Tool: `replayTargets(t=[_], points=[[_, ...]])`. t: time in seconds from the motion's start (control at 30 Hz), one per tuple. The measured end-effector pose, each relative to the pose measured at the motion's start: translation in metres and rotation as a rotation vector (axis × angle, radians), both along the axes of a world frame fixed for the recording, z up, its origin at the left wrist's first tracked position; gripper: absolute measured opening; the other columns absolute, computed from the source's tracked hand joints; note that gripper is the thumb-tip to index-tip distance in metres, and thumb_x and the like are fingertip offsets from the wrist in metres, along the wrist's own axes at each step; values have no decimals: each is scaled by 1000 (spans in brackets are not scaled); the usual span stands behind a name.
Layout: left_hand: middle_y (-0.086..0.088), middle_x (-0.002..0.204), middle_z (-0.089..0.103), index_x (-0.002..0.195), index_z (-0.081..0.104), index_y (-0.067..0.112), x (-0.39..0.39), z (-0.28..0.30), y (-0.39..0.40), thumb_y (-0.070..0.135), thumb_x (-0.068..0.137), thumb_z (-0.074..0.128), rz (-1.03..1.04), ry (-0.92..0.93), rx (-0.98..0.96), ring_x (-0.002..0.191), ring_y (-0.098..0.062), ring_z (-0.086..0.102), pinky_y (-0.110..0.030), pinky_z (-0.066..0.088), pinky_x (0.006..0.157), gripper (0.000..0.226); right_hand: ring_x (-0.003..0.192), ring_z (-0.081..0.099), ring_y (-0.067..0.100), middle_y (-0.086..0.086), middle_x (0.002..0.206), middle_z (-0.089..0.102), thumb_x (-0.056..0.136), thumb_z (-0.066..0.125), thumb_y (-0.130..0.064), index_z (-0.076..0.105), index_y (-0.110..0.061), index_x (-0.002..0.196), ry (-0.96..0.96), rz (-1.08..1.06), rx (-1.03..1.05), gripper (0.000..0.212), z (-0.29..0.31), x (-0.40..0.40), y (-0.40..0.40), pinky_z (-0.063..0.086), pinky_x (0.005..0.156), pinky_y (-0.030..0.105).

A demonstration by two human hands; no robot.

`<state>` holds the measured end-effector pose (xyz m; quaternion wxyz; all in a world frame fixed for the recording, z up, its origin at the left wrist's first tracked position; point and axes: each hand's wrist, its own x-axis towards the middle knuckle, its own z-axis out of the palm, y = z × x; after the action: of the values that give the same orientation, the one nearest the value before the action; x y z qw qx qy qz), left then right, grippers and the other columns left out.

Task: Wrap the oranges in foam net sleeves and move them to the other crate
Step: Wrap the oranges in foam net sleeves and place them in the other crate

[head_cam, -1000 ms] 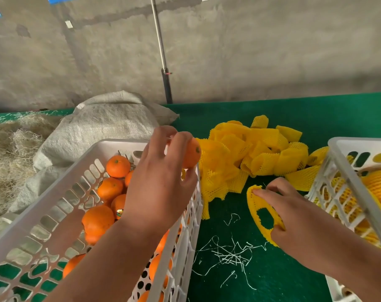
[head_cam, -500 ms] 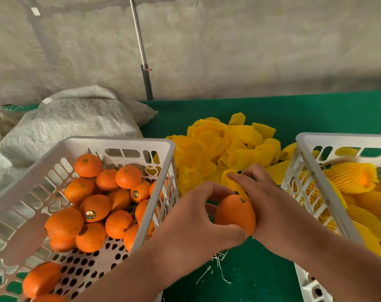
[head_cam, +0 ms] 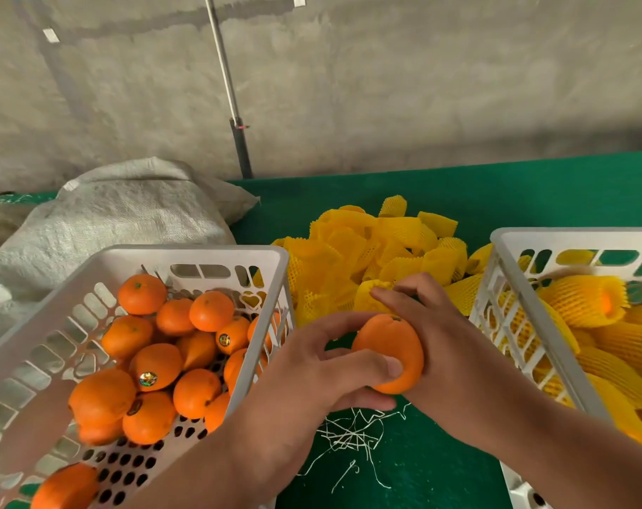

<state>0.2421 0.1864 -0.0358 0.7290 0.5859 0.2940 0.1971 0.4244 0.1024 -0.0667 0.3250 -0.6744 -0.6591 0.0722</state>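
Orange (head_cam: 389, 352) lower since earlier; two hands grip it, two crates.

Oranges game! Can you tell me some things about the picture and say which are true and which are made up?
1. Both hands hold one bare orange. True.
2. The left crate is full of wrapped oranges. False: its oranges are bare.
3. A pile of yellow sleeves lies between the crates. True.
4. The right crate is empty. False: it holds wrapped oranges.
5. The right hand pinches a sleeve with its fingers. True.
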Motion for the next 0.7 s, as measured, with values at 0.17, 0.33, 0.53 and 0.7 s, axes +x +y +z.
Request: replayTargets(t=[0.17,0.33,0.53,0.7], points=[[-10,123,71,121,75,17,-1,1,0,27,82,75,-120,-15,13,107,-30,71,-43,60,82,40,100,57,0,-20,131,33,81,70,-42,41,-38,155,34,32,1,80,5,0,-3,51,71,19],[0,129,67,118,77,26,-1,-1,-1,38,75,73,-184,-38,24,110,-28,68,-45,62,81,45,99,55,-3,-19,135,32,81,76,-38,38,-35,157,52,47,-17,85,5,1,-4,51,76,23],[6,137,64,125,74,30,0,-6,-1,41,77,73,-222,-80,13,115,-26,68,-47,61,81,49,105,54,-2,-17,140,30,79,81,-35,34,-34,159,61,51,-34,93,5,2,-5,52,80,23],[-17,139,62,141,57,8,-6,-18,8,27,108,45,-86,-51,14,126,-43,59,-73,44,102,41,100,52,-10,-22,133,30,84,84,-25,33,-38,159,60,-65,20,91,3,-1,0,46,73,8]])
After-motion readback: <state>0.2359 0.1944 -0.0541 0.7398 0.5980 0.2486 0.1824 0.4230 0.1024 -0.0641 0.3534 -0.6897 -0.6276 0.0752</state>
